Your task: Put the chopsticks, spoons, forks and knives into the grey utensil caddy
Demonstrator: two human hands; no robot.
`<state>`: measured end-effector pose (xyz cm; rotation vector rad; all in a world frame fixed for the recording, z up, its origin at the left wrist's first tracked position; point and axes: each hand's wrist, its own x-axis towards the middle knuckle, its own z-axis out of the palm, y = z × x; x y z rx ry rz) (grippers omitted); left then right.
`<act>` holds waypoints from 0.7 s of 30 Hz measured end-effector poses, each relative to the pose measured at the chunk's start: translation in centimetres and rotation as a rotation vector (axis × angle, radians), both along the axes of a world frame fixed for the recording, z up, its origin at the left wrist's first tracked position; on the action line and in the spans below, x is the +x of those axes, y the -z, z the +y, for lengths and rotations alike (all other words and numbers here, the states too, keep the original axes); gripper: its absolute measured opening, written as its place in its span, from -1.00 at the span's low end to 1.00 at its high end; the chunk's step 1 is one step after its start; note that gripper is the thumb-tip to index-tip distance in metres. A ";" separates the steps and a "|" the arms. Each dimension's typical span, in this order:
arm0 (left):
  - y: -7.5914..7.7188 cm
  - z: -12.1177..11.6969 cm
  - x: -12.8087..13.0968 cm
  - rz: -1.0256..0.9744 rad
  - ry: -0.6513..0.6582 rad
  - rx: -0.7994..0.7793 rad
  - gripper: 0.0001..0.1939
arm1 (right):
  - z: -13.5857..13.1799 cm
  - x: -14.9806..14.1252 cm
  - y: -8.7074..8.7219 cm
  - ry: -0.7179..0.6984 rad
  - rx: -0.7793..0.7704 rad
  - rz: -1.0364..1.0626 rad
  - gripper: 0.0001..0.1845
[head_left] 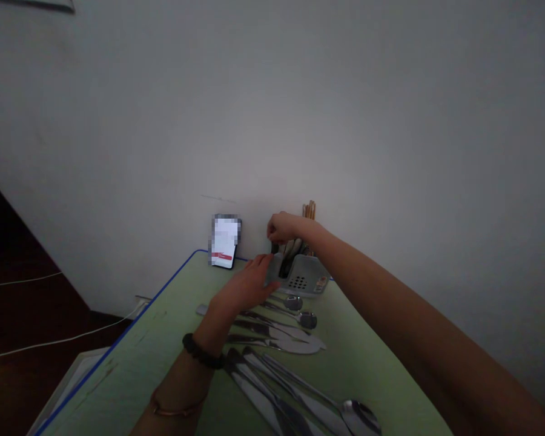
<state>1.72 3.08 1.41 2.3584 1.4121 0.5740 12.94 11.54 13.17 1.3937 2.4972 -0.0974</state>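
A grey plastic cutlery holder [309,275] with round drain holes stands at the table's far edge, against the wall. My left hand [252,281] grips its left end, fingers over the rim and thumb along the front. Above the holder's left part, my right hand [284,227] is closed, fingertips pointing down; a dark piece shows just under them, too small to name. Spoons with shiny bowls [293,247] stand inside the holder, and light wooden chopsticks [309,210] rise at its right, partly behind my right wrist. Two small spoons [307,320] lie in front of it.
Several knives [295,345] lie mid-table, with more knives and a large spoon [361,416] nearer me. A lit phone [224,242] leans on the wall at the left. The green table [158,345] has a blue edge; a white cable [72,340] runs beside it.
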 end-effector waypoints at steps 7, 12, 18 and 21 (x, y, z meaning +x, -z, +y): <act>0.3 0.1 -0.1 -0.012 0.017 -0.007 -0.37 | 0.9 -0.5 1.0 0.025 0.088 -0.070 -0.68; 0.2 0.0 -0.1 -0.006 0.009 -0.007 -0.37 | 1.5 -0.1 2.1 -0.013 0.161 -0.045 -0.65; -0.1 -0.2 -0.2 0.043 0.010 -0.019 -0.35 | 1.4 1.0 1.4 -0.059 0.233 0.064 -0.66; -0.2 -0.3 -0.3 0.079 0.009 -0.021 -0.36 | -0.7 2.5 0.3 -0.069 0.291 0.162 -0.68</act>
